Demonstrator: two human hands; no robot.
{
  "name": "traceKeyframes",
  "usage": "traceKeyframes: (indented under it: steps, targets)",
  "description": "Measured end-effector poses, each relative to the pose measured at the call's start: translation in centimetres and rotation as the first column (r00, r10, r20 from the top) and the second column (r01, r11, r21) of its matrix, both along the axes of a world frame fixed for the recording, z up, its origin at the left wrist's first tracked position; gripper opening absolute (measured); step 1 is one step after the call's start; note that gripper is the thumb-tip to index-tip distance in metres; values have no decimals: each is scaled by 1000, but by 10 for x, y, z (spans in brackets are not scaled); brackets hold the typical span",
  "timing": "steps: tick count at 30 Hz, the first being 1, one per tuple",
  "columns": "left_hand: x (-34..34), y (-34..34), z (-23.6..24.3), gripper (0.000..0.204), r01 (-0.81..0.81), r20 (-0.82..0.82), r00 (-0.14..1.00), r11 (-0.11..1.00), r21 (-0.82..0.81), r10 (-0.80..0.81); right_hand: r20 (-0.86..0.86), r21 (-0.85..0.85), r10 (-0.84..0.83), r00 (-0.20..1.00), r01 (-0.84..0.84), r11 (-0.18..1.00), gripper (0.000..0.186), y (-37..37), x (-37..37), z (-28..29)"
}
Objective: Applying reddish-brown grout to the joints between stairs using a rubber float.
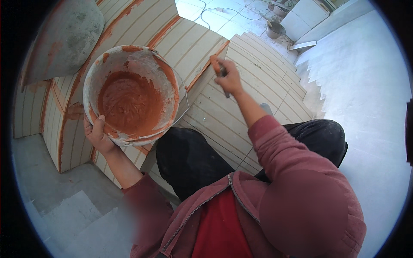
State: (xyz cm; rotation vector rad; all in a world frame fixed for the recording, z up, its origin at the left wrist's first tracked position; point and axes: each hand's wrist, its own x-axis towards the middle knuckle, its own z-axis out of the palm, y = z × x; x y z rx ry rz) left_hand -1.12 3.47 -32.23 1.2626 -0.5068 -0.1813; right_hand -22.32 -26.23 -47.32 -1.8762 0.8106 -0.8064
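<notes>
Across background: grooved tile steps [254, 79]
Plastic bucket [146, 66]: before left knee [181, 157], likely heavy, slick; hold rim plus wire bail [188, 105]
Orange paste [130, 105]: inside bucket, looks soft, sticky
Left hand [98, 134]: fingers gripping bucket rim
Right hand [229, 78]: fingers closed around smeared tool [215, 63], likely light

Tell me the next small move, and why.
Probably the right hand should draw the tool along the orange-streaked edge: the tool's orange end appears beside that edge, though contact is unclear, and the left hand holds the bucket, which has orange paste in it.
</notes>
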Motion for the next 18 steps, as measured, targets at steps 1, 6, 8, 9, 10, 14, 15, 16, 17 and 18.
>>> traceKeyframes:
  steps: [1, 6, 8, 9, 10, 14, 15, 16, 17, 18]
  targets:
    - [0, 0, 0, 38, 0, -1, 1000, 1000, 3, 0, 24, -12, 47, 999, -47, 999, 68, 16, -1, -1]
    - [-3, -3, 6, 42, -29, -56, 998, 1000, 11, 30, 70, -8, 388, 919, -388, 921, 69, 89, -13, -10]
    - [-2, -6, 5, 41, -70, -47, 996, 997, 30, 71, 38, 26, 383, 923, -384, 923, 71, 103, -26, -14]
    - [0, -8, 4, 40, -102, -36, 994, 994, 42, 104, 4, 53, 370, 929, -370, 928, 73, 107, -29, -17]
    - [2, -9, 4, 39, -91, -42, 995, 996, 9, 92, 7, 57, 383, 924, -383, 922, 73, 109, -29, -20]
    - [4, -6, 1, 38, -132, -38, 990, 991, 36, 134, -52, -225, 254, 966, -259, 939, 75, 117, -20, -13]
    - [6, -4, 0, 37, -131, -66, 989, 991, 11, 131, -54, -301, 205, 977, -212, 930, 75, 118, -17, -10]
    - [6, -1, -1, 36, -129, -94, 987, 992, -14, 127, -56, -299, 208, 976, -215, 930, 75, 120, -18, -10]
    - [4, -3, -1, 36, -127, -95, 988, 992, -17, 125, -123, -287, 294, 948, -318, 903, 75, 121, -20, -12]
    - [0, -5, 0, 36, -132, -80, 988, 991, -17, 130, -189, -269, 376, 907, -416, 869, 75, 121, -21, -14]
